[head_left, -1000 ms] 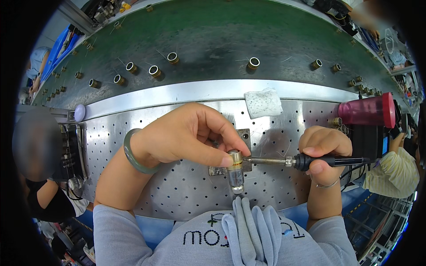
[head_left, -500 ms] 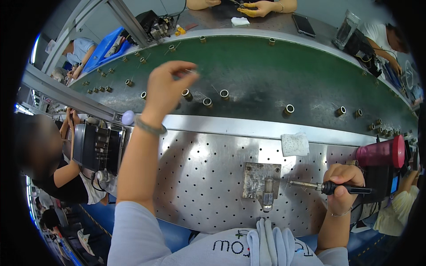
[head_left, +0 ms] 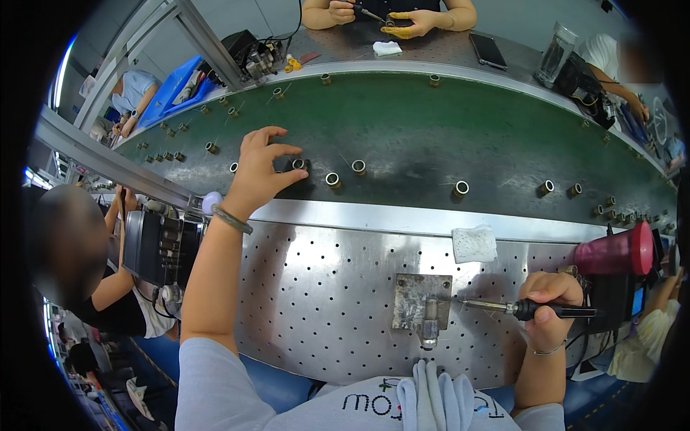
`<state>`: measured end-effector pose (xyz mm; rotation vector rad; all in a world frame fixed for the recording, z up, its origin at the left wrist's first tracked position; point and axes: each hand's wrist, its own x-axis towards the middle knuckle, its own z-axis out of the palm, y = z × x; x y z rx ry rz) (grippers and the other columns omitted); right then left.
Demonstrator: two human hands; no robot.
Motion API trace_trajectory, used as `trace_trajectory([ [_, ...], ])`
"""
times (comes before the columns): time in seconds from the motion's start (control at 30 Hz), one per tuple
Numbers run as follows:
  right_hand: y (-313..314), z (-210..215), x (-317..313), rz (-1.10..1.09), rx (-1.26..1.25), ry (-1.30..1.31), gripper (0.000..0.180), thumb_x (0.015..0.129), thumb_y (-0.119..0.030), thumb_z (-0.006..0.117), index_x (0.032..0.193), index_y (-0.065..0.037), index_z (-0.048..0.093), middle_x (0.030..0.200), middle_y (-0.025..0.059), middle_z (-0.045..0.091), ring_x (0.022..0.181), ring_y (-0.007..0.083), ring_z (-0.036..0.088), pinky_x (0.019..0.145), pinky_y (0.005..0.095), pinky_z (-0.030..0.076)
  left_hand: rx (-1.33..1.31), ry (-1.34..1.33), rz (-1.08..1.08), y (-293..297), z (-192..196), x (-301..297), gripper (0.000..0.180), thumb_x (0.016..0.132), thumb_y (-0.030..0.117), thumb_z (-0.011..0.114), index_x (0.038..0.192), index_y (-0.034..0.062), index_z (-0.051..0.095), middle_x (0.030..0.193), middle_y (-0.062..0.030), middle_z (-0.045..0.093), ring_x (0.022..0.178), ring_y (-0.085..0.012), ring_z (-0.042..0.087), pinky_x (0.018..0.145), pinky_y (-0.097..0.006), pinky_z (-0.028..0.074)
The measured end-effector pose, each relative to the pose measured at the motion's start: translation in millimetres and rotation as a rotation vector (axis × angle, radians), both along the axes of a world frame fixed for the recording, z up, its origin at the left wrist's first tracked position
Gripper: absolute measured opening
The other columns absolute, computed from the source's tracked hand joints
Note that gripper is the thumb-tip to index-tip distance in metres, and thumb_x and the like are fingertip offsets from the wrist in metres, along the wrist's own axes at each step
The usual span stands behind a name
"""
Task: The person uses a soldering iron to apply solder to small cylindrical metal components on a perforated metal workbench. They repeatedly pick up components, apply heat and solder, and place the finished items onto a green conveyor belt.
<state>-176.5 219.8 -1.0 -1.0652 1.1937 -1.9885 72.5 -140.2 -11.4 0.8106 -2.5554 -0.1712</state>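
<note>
My left hand (head_left: 262, 169) reaches over the green belt with thumb and fingers spread. A small brass-coloured metal sleeve (head_left: 298, 164) stands between its thumb and index finger; whether they touch it I cannot make out. Two similar sleeves, one of them nearer (head_left: 333, 179) and one slightly farther (head_left: 359, 167), stand just to the right. My right hand (head_left: 552, 305) is closed around the black handle of a soldering iron (head_left: 528, 309). The iron's tip points left toward a metal fixture plate (head_left: 412, 302), which carries an upright-looking cylindrical post (head_left: 430, 323).
The belt (head_left: 402, 122) carries several more sleeves at both sides. On my perforated metal bench (head_left: 309, 302) lie a white cloth pad (head_left: 474, 244) and a pink cup (head_left: 611, 251). A metal frame post (head_left: 122, 158) rises at left. Across the belt, a co-worker's hands (head_left: 410, 25) work.
My left hand has come down and nearer, from above the belt to around a sleeve, its fingers spreading. My right hand keeps the soldering iron in nearly the same place.
</note>
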Motion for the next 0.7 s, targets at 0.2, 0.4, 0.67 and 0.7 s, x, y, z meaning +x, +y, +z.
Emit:
trace_trajectory([
  [0.2, -1.5, 1.3, 2.1, 0.008, -0.007, 0.005, 0.023, 0.072, -0.012, 0.076, 0.08, 0.001, 0.059, 0.063, 0.0073, 0.056, 0.051, 0.0129, 0.051, 0.047, 0.0223, 0.038, 0.123, 0.203, -0.082, 50.5, 25.3, -25.1, 0.018, 0.067, 0.008, 0.075, 0.085, 0.0085, 0.071, 0.108, -0.0067, 0.057, 0.106, -0.0231, 0.049, 0.084, -0.032, 0.042],
  [0.4, 1.0, 0.7, 1.5, 0.047, 0.005, -0.026, 0.022, 0.072, -0.01, 0.076, 0.082, 0.001, 0.06, 0.065, 0.0075, 0.057, 0.054, 0.0127, 0.051, 0.049, 0.023, 0.038, 1.543, 0.161, -0.673, 125.5, 29.7, -65.6, 0.025, 0.074, 0.0, 0.071, 0.099, -0.0026, 0.068, 0.097, -0.0114, 0.061, 0.086, -0.0157, 0.058, 0.075, -0.024, 0.047],
  [0.67, 3.8, 5.9, 6.3, 0.061, 0.094, -0.032, 0.016, 0.068, -0.003, 0.074, 0.079, 0.003, 0.064, 0.07, 0.0104, 0.062, 0.06, 0.0164, 0.056, 0.056, 0.0256, 0.044, 1.91, 0.019, -0.802, 139.2, 11.2, -74.6, 0.029, 0.072, -0.001, 0.072, 0.101, -0.0056, 0.067, 0.096, -0.0125, 0.061, 0.086, -0.0156, 0.058, 0.076, -0.024, 0.046],
  [0.7, 3.8, 5.2, 5.8, 0.071, 0.091, -0.013, 0.016, 0.068, -0.002, 0.074, 0.08, 0.003, 0.064, 0.071, 0.0105, 0.063, 0.061, 0.0169, 0.056, 0.056, 0.0261, 0.044, 1.923, 0.007, -0.766, 138.9, 10.0, -73.4, 0.03, 0.072, 0.001, 0.073, 0.101, -0.0052, 0.067, 0.096, -0.0125, 0.061, 0.087, -0.0155, 0.057, 0.076, -0.024, 0.045],
])
